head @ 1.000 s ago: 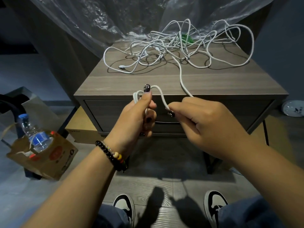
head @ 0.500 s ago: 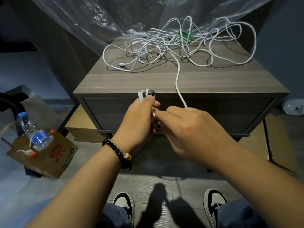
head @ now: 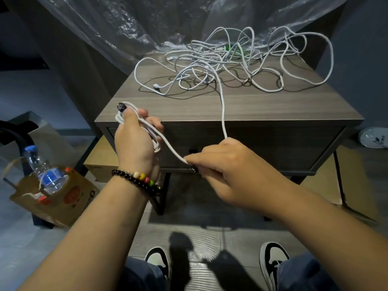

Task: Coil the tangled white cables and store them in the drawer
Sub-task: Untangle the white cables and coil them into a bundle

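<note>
A heap of tangled white cables [head: 231,64] lies on the back half of a grey wooden nightstand [head: 210,110]. One white cable [head: 223,106] runs from the heap over the front edge down to my hands. My left hand [head: 136,141] grips a small coil of that cable, thumb up over the loops, in front of the nightstand's left corner. My right hand [head: 226,166] pinches the same cable lower down, in front of the closed drawer [head: 273,148]. A taut stretch of cable joins the two hands.
Clear plastic sheeting [head: 147,24] hangs behind the nightstand. On the floor at left stands a brown paper bag [head: 63,198] with a water bottle [head: 44,169]. A cardboard box [head: 100,162] sits under the nightstand. A white round object [head: 375,137] lies at far right. My shoes [head: 159,259] are below.
My left hand has lifted up and left with the coil. My right hand has dropped down and right, drawing a length of cable out between the hands.
</note>
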`<state>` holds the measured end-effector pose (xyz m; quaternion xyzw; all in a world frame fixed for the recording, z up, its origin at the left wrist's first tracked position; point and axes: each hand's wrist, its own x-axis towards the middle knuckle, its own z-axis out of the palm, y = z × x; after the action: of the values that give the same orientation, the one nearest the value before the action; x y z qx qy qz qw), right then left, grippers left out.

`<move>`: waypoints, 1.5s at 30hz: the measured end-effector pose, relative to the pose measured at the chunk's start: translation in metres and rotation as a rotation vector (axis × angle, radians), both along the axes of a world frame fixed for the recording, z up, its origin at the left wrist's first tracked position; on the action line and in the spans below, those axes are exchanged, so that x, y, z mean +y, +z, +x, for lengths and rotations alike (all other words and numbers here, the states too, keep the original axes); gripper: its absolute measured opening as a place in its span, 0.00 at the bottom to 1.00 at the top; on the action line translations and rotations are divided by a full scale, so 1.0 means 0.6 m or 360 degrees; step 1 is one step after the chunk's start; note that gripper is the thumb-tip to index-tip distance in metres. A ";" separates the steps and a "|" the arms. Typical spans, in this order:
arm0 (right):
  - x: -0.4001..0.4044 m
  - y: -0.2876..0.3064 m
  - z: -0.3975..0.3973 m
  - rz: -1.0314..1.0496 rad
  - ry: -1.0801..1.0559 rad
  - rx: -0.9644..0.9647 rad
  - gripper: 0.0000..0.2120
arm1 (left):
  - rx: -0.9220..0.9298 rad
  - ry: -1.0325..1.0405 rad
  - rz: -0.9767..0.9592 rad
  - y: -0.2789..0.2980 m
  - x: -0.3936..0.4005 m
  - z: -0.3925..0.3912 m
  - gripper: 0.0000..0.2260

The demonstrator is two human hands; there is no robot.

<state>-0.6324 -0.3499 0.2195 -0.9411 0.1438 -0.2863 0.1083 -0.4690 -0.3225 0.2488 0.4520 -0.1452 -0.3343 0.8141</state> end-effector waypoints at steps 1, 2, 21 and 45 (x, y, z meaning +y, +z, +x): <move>0.001 0.000 -0.002 0.0026 0.0020 0.0014 0.12 | 0.0047 -0.0008 -0.0032 0.001 0.001 0.002 0.15; 0.003 0.000 -0.003 0.0051 0.0040 0.0028 0.12 | 0.0089 -0.0032 -0.0048 0.001 0.001 0.003 0.15; 0.020 0.001 -0.006 0.0196 0.0128 0.0190 0.18 | 0.0239 -0.0496 -0.0102 0.001 0.011 0.012 0.18; -0.039 0.014 -0.035 -0.0452 -0.0232 -0.0404 0.07 | -0.0148 -0.1255 0.0550 0.005 0.043 -0.022 0.19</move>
<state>-0.6536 -0.3733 0.2282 -0.8903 0.1551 -0.4271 -0.0293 -0.4822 -0.2967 0.2521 0.5062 -0.2852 -0.6186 0.5289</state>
